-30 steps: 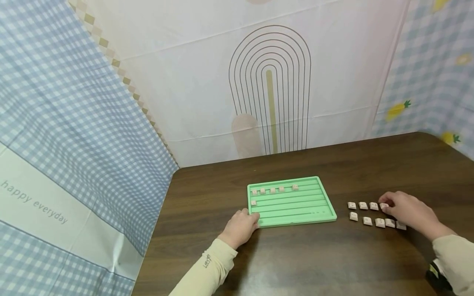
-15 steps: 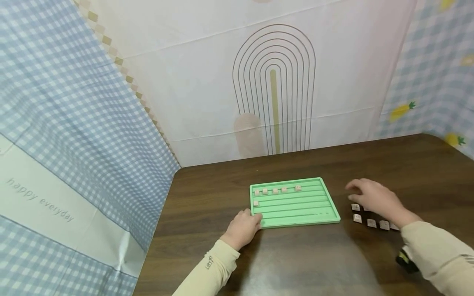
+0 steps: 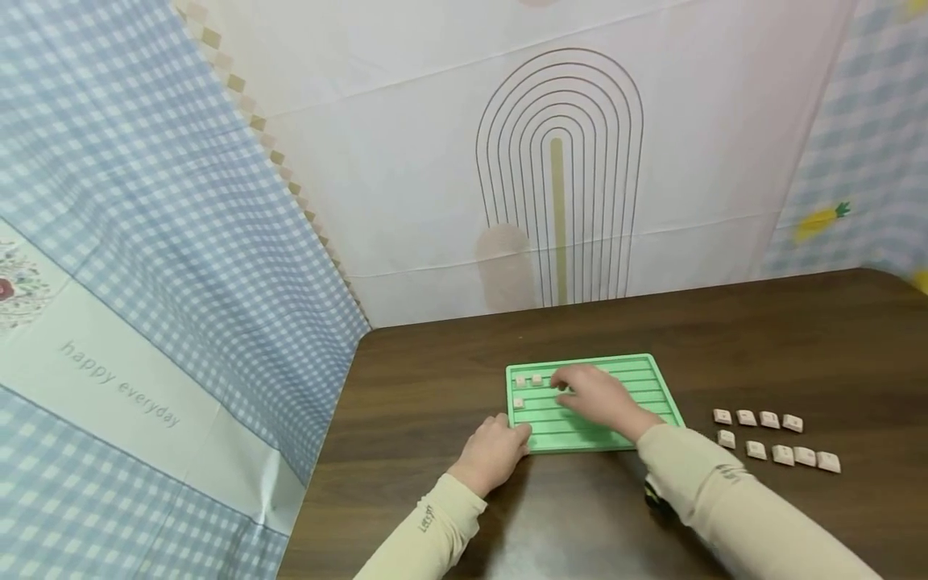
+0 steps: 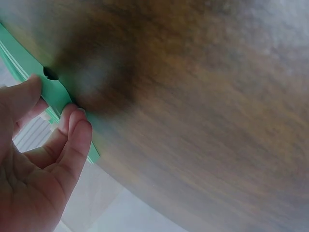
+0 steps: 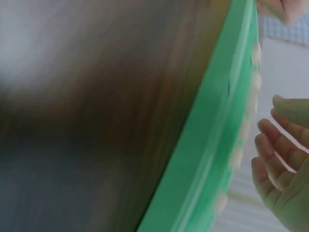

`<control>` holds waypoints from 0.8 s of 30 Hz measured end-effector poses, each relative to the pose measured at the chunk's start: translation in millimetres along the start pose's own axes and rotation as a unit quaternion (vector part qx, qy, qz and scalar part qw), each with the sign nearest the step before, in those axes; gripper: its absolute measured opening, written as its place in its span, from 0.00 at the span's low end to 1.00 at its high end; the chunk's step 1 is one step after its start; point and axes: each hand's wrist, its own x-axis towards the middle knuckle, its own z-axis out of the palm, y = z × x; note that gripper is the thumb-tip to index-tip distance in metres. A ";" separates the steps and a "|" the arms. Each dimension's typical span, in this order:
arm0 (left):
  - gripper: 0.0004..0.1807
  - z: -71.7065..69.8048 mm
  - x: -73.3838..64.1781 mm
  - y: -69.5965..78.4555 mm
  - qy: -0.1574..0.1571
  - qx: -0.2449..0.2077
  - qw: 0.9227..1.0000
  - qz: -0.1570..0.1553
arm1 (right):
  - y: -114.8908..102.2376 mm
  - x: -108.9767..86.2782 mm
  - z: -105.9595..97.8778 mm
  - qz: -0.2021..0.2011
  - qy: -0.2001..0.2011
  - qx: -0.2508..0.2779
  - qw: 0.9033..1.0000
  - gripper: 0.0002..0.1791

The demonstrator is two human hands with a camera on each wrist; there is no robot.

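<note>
A light green ridged tray [image 3: 580, 439] lies on the brown table. My left hand [image 3: 491, 455] pinches its near left corner; in the left wrist view the thumb [image 4: 29, 94] and fingers sit on either side of the green edge. My right hand [image 3: 598, 396] hovers over the tray's upper middle. Its fingers [image 5: 275, 145] are loosely bent and apart from the thumb, with nothing between them. White keycaps stand along the top row, among them one keycap [image 3: 536, 379] left of that hand; others there are hidden behind it. A single keycap [image 3: 518, 403] sits in the second row.
Right of the tray, several white keycaps lie on the table [image 3: 449, 362] in two rows, a back-row keycap [image 3: 746, 417] and a front-row keycap [image 3: 783, 455] among them. A patterned cloth [image 3: 406, 201] hangs behind the table.
My right hand has left the loose keycaps and moved left to over the tray. Both rows of loose keycaps look the same. The left hand stays at the tray's corner; the head view has shifted slightly.
</note>
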 end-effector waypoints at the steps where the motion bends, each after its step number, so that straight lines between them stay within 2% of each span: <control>1: 0.10 -0.6 -0.1 0.3 0.003 0.003 1.000 0.002 | -5.5 4.1 5.5 -0.010 -0.001 -0.002 1.000 0.12; 6: 0.09 -1.3 -1.3 1.3 0.017 0.013 1.000 0.010 | -27.4 19.9 27.7 -0.036 0.001 -0.021 0.999 0.10; 12: 0.09 0.6 -2.6 0.2 0.029 0.022 0.999 0.014 | -37.8 29.1 41.0 -0.026 0.014 -0.052 0.998 0.04; 18: 0.09 0.0 -2.7 -0.1 0.041 0.030 0.998 0.020 | -38.3 29.9 41.7 -0.013 0.019 -0.039 0.999 0.03; 24: 0.08 1.7 -2.3 -0.4 0.038 0.025 0.999 0.016 | -31.7 24.5 29.9 0.006 0.013 0.002 1.000 0.06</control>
